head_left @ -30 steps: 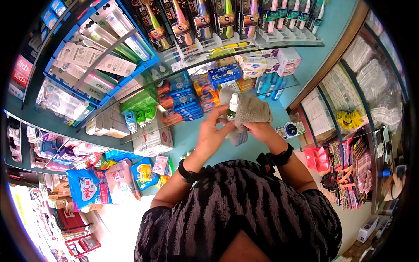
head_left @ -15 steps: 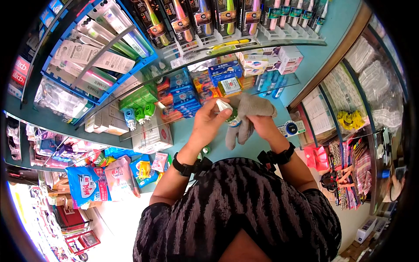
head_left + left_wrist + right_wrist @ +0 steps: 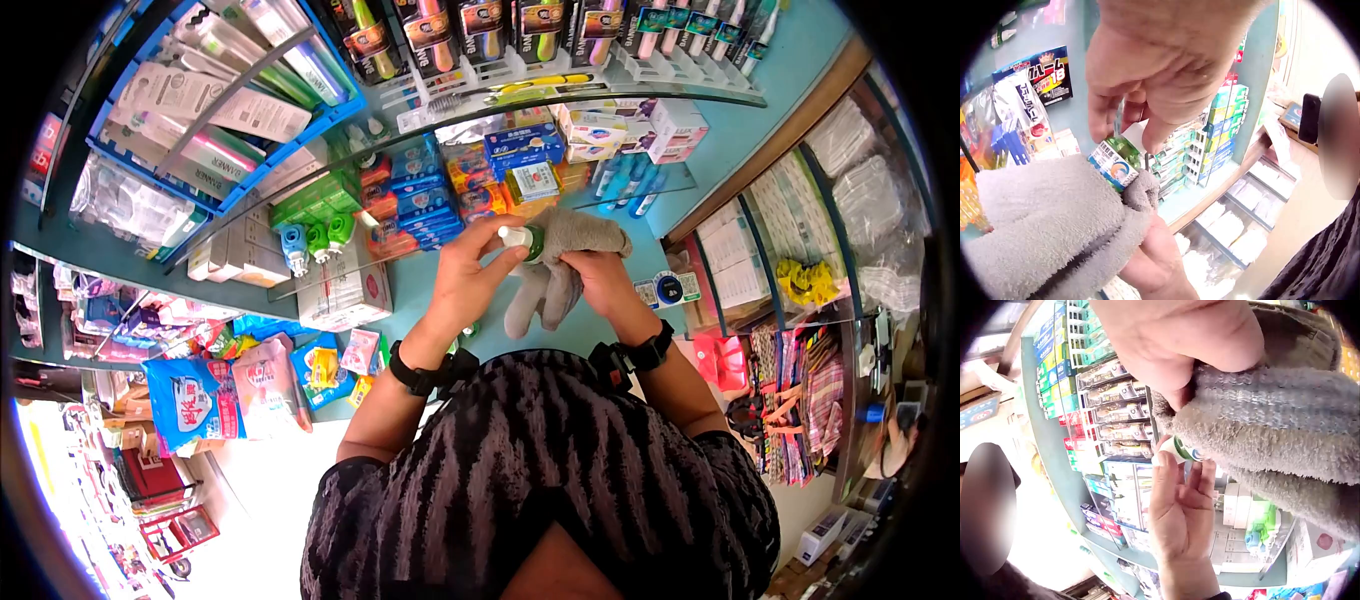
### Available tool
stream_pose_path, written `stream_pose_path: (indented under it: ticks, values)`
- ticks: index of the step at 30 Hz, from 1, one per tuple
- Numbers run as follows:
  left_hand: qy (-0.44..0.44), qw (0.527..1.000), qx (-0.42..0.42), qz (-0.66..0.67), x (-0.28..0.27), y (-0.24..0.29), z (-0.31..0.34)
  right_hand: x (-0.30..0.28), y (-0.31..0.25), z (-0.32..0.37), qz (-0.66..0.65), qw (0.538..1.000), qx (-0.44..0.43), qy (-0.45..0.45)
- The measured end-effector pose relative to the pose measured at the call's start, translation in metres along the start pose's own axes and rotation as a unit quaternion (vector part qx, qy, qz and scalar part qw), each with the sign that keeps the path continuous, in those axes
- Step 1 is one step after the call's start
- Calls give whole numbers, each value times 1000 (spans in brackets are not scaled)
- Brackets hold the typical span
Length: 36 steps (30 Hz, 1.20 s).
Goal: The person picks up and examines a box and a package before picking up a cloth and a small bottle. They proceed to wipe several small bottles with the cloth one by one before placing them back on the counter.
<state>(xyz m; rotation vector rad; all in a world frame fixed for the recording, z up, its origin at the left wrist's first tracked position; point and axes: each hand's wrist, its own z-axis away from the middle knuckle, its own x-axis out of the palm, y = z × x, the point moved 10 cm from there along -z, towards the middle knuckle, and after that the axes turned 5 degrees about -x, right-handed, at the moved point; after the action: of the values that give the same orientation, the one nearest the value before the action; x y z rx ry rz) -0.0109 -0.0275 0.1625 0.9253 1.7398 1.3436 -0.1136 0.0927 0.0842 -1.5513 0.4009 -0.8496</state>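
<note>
My left hand (image 3: 466, 275) pinches a small green bottle with a white cap (image 3: 514, 237) between thumb and fingers. In the left wrist view the bottle's label (image 3: 1113, 165) is white and blue with an orange mark, its lower end against the cloth. A thick, fuzzy grey cloth (image 3: 580, 234) is bunched in my right hand (image 3: 602, 285), and soft folds of it hang down below. Up close in the right wrist view, the cloth (image 3: 1272, 440) shows a blue-grey ribbed band beside the fingers.
Glass shelves surround the hands. Blue and orange packs (image 3: 425, 215) and soap boxes (image 3: 590, 140) stand just beyond, under a row of packaged toothbrushes (image 3: 540, 30). Green-capped bottles (image 3: 318, 238) and a white carton (image 3: 345, 290) are at left. Detergent bags (image 3: 195, 400) lie lower left.
The bottle has tipped from upright to lying sideways, its cap now toward the left hand. The cloth has shifted off it, with folds now hanging lower. The head view has moved slightly.
</note>
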Motion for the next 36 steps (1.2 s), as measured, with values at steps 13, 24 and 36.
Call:
stream_pose_path:
  ticks: [13, 24, 36]
  values:
    - [64, 990, -126, 3, -71, -110, 28, -57, 27, -2, -158, 983, 27, 86]
    - [112, 928, -204, -292, -137, -336, 71, -132, 52, 27, -139, 979, 51, 139]
    - [27, 892, -254, -372, -114, -425, 74, -151, 35, 46, -87, 971, 53, 217]
